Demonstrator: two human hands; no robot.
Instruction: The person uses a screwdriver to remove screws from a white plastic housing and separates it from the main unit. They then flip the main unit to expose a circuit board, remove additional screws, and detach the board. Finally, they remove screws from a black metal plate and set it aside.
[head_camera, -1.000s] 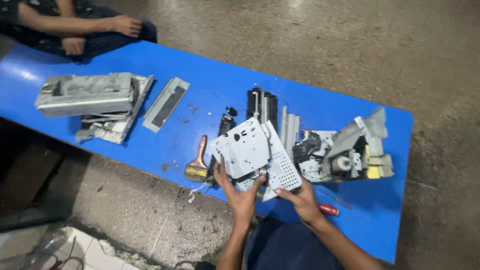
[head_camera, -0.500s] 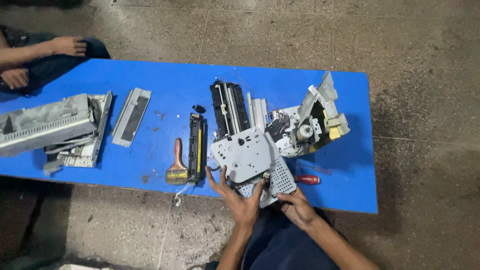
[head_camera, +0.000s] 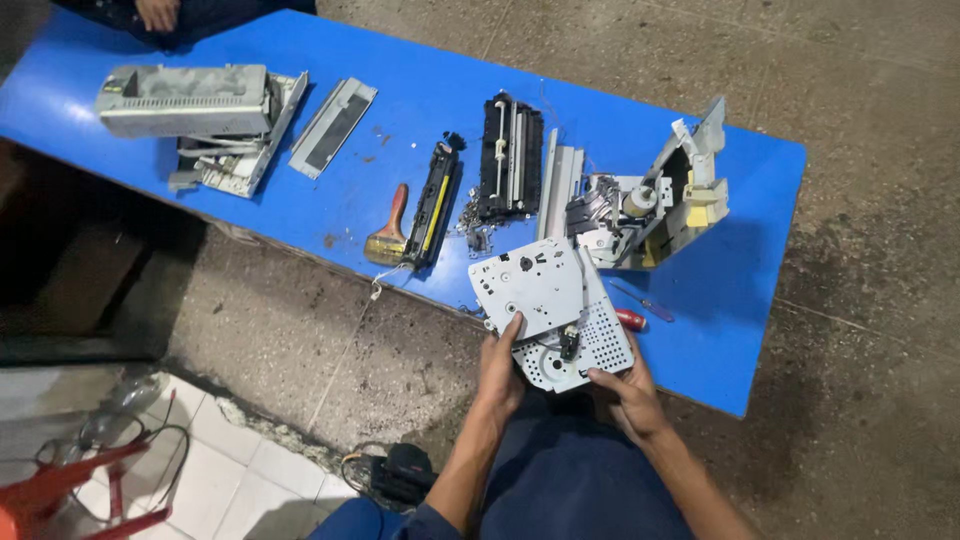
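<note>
The white metal gear plate (head_camera: 545, 305) sits at the near edge of the blue counter (head_camera: 760, 250), its long axis running from your lap up and left toward the counter, flat face up. It is pale, punched with small holes, with a perforated grid panel at its right corner. Your left hand (head_camera: 500, 375) has its grip closed on the plate's lower left edge; your right hand (head_camera: 625, 395) pinches the lower right corner. Just beside it lies a red-handled screwdriver (head_camera: 632, 319). Beyond stand the gutted printer frame (head_camera: 650, 210), black roller assembly (head_camera: 510, 158), toner cartridge (head_camera: 433, 203) and paintbrush (head_camera: 390, 235).
</note>
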